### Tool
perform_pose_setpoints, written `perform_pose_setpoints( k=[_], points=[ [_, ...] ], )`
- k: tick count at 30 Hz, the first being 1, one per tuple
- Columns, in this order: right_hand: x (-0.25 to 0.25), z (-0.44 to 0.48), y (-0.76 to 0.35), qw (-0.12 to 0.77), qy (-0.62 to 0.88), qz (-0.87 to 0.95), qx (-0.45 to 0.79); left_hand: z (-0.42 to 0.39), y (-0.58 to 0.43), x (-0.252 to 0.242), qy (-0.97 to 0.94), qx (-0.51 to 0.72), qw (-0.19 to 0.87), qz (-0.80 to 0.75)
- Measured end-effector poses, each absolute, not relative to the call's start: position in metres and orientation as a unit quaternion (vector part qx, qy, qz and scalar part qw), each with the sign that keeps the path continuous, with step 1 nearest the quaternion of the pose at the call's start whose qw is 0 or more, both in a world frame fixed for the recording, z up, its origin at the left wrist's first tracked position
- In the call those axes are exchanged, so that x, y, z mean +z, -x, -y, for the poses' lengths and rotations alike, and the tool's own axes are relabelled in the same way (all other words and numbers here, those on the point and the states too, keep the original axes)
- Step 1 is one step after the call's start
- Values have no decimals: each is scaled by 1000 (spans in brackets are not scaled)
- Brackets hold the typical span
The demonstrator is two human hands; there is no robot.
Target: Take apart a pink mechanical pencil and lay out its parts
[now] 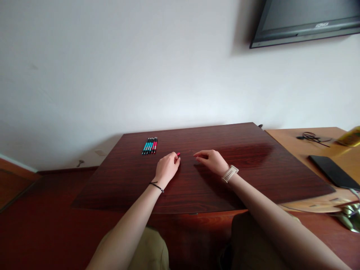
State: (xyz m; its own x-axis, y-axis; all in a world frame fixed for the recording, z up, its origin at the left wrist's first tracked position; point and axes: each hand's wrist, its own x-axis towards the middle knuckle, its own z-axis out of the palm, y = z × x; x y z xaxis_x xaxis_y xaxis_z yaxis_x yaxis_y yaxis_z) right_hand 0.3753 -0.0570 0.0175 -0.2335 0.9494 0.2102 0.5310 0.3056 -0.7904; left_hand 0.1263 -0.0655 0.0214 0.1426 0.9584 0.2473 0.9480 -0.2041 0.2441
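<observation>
Nearest the camera are two forearms, the left (126,225) and the right (267,202), reaching in above two knees in olive trousers (149,247). One black bracelet (156,186) circles the left wrist and one pale watch strap (230,173) the right. Both hands are over the dark reddish-brown counter (225,137). The left hand (168,166) has its fingers closed on one red object (178,154); only a short end shows past them, the rest being hidden. The right hand (211,160), just to the right and apart from it, has its fingers loosely open, thumb and fingertips separated, with nothing visible between them.

Farther off, on the left part of the counter, pens (150,146) lie side by side in a slanting row. There look to be six, four turquoise on the left and two pinkish-red on the right, though they are small and packed close.

To the right stands one lighter wooden table (281,137), bearing one black cable (311,137) in a loose coil at the far side, one flat black device (332,170) nearer, and one yellow item (350,138) at the right edge. One screen (309,24) hangs on the white wall (140,67) at the far right.
</observation>
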Motion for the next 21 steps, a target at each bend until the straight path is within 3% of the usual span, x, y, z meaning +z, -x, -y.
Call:
perform_pose_setpoints(
  k=[4,11,21],
  points=[
    [22,47,-360,287,566,744,209,54,-132,18,-754,142,1,-641],
    [16,29,-340,211,610,746,165,41,-143,13,-755,125,3,-643],
    [10,35,-374,323,550,767,70,48,-114,18,-773,217,-79,-591]
  ],
)
